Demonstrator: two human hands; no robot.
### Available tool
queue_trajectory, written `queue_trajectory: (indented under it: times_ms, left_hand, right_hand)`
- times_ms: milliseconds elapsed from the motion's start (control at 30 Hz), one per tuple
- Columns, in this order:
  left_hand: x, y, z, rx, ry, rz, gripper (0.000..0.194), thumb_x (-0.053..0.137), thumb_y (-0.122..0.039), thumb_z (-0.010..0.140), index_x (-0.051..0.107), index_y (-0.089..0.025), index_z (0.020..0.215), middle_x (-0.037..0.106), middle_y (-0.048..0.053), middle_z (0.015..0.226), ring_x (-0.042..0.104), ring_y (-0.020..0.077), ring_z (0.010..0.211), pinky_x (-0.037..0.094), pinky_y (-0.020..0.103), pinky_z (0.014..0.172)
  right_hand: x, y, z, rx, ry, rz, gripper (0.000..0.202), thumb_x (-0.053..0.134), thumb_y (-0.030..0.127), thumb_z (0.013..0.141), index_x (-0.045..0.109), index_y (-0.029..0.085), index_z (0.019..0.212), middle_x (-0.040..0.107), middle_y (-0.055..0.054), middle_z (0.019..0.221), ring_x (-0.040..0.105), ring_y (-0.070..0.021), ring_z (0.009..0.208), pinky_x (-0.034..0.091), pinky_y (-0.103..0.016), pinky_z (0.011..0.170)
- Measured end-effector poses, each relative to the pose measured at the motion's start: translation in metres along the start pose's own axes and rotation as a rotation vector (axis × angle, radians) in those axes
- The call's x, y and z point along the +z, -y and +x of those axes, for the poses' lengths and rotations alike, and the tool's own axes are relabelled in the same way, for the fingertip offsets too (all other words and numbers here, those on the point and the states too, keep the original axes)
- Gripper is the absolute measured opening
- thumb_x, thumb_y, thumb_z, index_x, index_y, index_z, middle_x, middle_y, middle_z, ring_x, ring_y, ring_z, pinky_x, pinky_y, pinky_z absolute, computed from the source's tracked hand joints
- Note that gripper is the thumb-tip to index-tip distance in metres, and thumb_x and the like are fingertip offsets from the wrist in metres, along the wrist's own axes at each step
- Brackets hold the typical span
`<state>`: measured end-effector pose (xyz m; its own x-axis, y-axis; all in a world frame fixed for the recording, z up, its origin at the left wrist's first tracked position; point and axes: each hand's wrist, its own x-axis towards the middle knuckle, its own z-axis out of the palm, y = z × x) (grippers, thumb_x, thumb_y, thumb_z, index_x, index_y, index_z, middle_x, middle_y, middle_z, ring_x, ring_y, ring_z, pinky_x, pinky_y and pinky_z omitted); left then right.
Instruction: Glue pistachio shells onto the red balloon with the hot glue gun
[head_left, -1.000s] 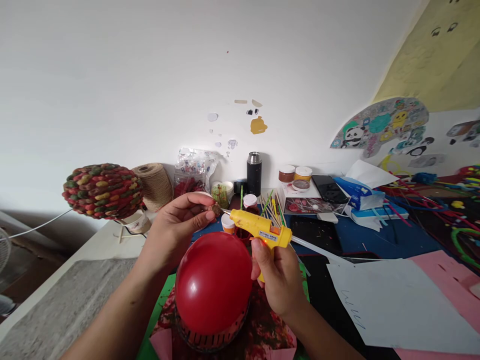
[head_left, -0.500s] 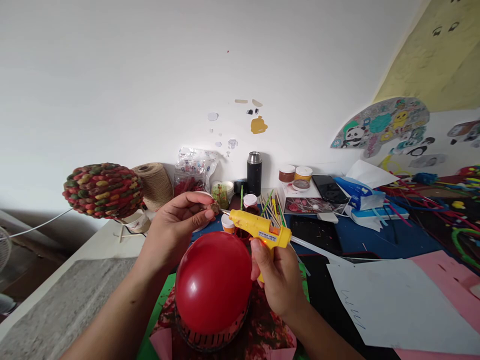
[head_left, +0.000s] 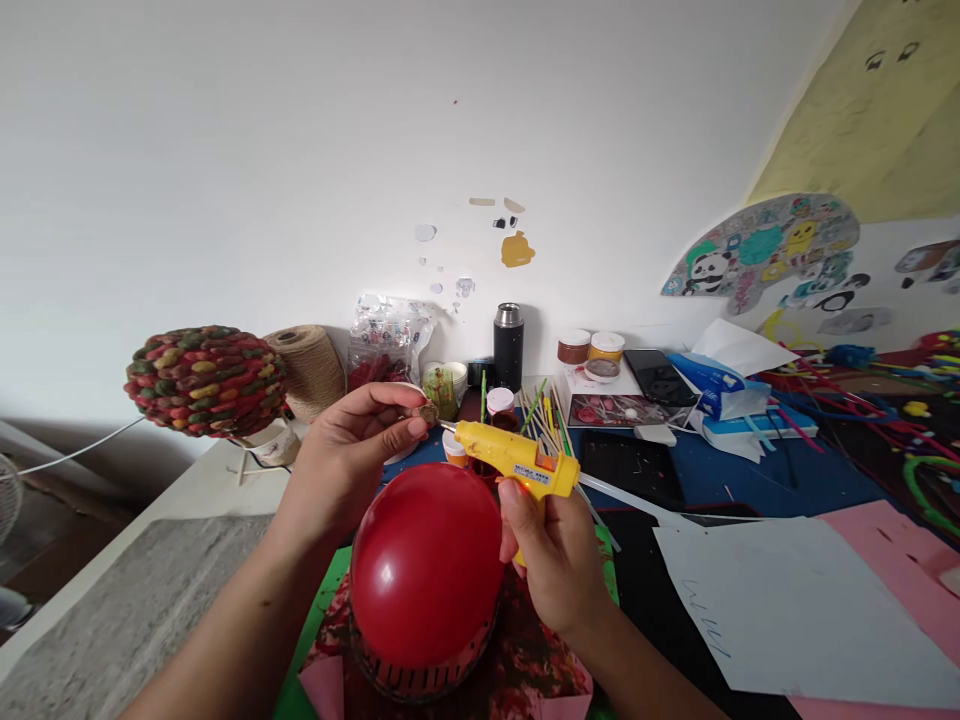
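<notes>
Between thumb and fingers my left hand (head_left: 360,440) pinches a small brownish piece (head_left: 428,413), its kind too small to make out. My right hand (head_left: 551,550) grips a yellow hot glue gun (head_left: 517,455), the metal nozzle pointing left and close to the piece; whether they touch I cannot tell. A clear glue stick (head_left: 637,500) sticks out of the gun's back. Below both hands a red balloon (head_left: 427,565) rests in a slotted dark basket (head_left: 416,680). The basket stands on a paint-smeared sheet (head_left: 525,650).
At left stands a round lamp-like ball (head_left: 206,382) covered in coloured lumps, with a twine spool (head_left: 306,370) beside it. Behind are a black flask (head_left: 508,350), paint jars (head_left: 606,346) and thin sticks (head_left: 553,415). White paper (head_left: 795,610) lies at right.
The glue gun has shifted very slightly left and down, and the brown piece has turned a little between my left fingers. The balloon and basket stay in place.
</notes>
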<state>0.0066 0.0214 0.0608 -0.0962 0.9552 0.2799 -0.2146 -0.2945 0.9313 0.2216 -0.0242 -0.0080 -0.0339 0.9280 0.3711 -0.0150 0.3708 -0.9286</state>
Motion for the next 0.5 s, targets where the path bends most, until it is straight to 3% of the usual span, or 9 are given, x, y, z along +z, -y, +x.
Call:
queue_trajectory:
  times_ms: [500]
  left_hand:
    - [0.0023,0.0003,-0.0012,-0.014,-0.034,-0.009,0.04,0.115,-0.035,0.063,0.09,-0.022,0.092,0.086,0.006,0.097,0.078,0.0165,0.083,0.064,0.022,0.074]
  right_hand:
    - [0.0,-0.0005,0.0001,-0.022,-0.003,-0.016,0.071,0.06,0.069,0.113,0.059,0.024,0.058,0.058,0.0,0.045,0.056,-0.0144,0.043,0.044,-0.028,0.052]
